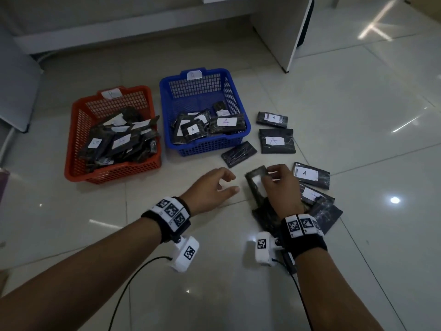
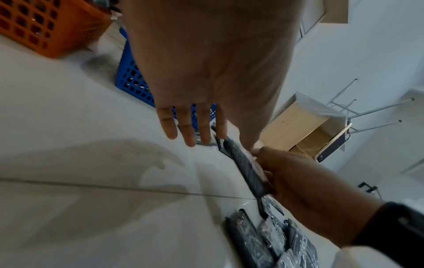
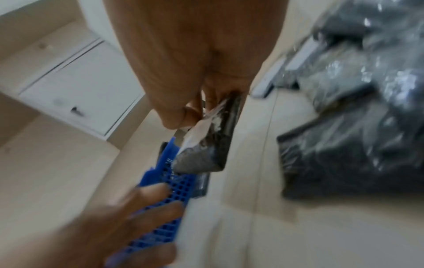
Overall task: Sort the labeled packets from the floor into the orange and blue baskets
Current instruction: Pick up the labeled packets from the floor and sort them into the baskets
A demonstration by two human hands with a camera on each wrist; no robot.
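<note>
Held packet (image 1: 257, 185): dark, plastic-wrapped, white label facing up, lifted off the floor (image 1: 358, 96) and tilted, just in front of the loose pile. Right hand (image 1: 281, 187) pinched it, thumb and fingers curled onto its far end; the right wrist view showed the same pinch with the label edge between thumb and fingers, though blurred. Letter on its label could not be read. Left hand (image 1: 210, 189) hovered just left of the packet, fingers relaxed and spread, holding nothing; the left wrist view confirmed straight fingers (image 2: 190, 130) clear of the packet. Pile of packets (image 1: 319, 204) lay on the floor under and to the right of the right wrist, overlapping one another. Further packets lay singly beyond it: three with labels marked "A" (image 1: 273, 140), one face-down packet (image 1: 238, 154) touching the front corner of the blue basket (image 1: 205, 146). Blue basket held several packets, visible labels reading "A". Orange basket (image 1: 112, 173) stood just left of the blue one, fuller, packets heaped; its labels were not legible. Each basket carried a white tag (image 1: 194, 74) on its far rim. White furniture panel (image 1: 296, 32) stood behind.
</note>
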